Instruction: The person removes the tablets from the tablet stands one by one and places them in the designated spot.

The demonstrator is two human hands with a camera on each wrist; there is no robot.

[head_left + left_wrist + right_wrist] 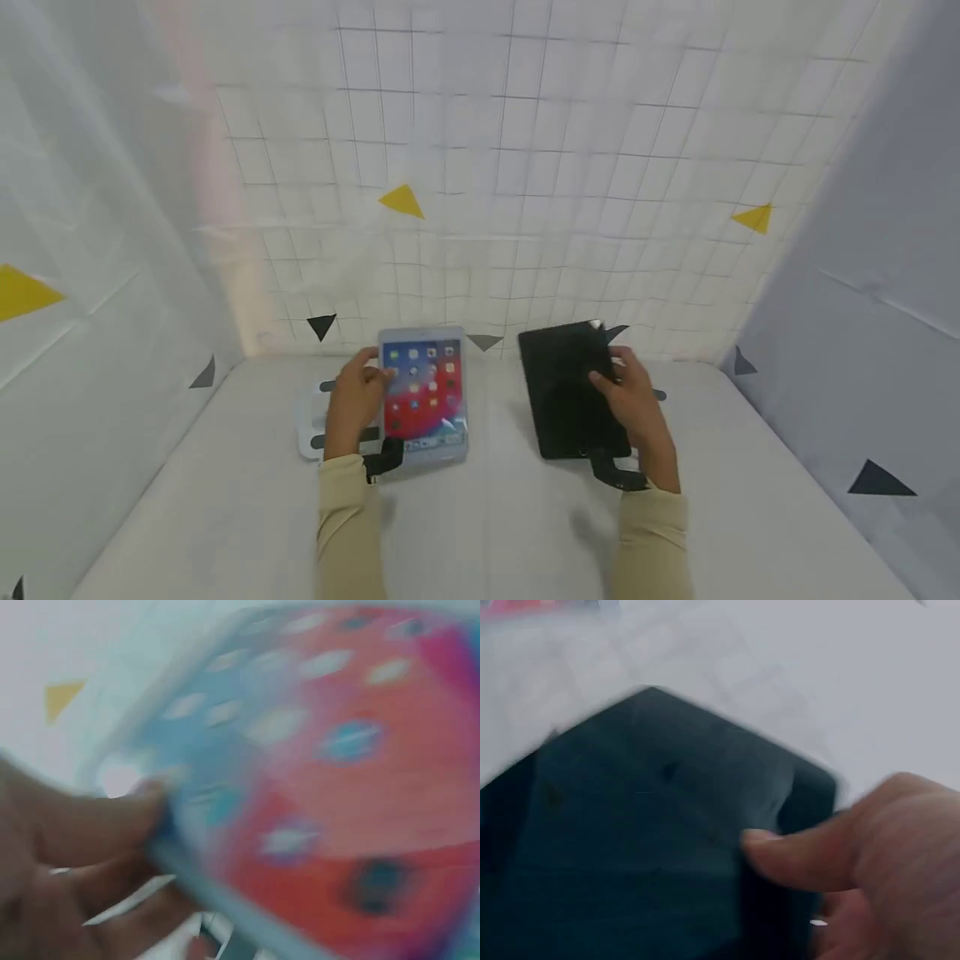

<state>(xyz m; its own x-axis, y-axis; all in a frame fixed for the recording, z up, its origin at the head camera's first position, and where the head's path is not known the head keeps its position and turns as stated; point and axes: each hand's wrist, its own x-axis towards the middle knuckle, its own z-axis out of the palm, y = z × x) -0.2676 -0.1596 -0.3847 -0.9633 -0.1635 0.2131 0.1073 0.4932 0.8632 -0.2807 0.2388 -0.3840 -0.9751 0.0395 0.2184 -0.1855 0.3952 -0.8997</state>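
My left hand grips a white-framed tablet by its left edge, thumb over the front. Colourful app icons on a blue and red background fill its screen, which is blurred in the left wrist view. On the right, a thin black tablet with a dark, faintly reflecting face is pinched at its right edge by my right hand. The thumb lies on that face near a corner, with the other fingers mostly hidden behind. Both tablets are held up facing me, the black one tilted slightly left.
A white object with grey slots lies on the white table behind my left hand. Part of a grey shape shows beyond the right hand. White sheeting with a grid and coloured triangles closes off the back and sides.
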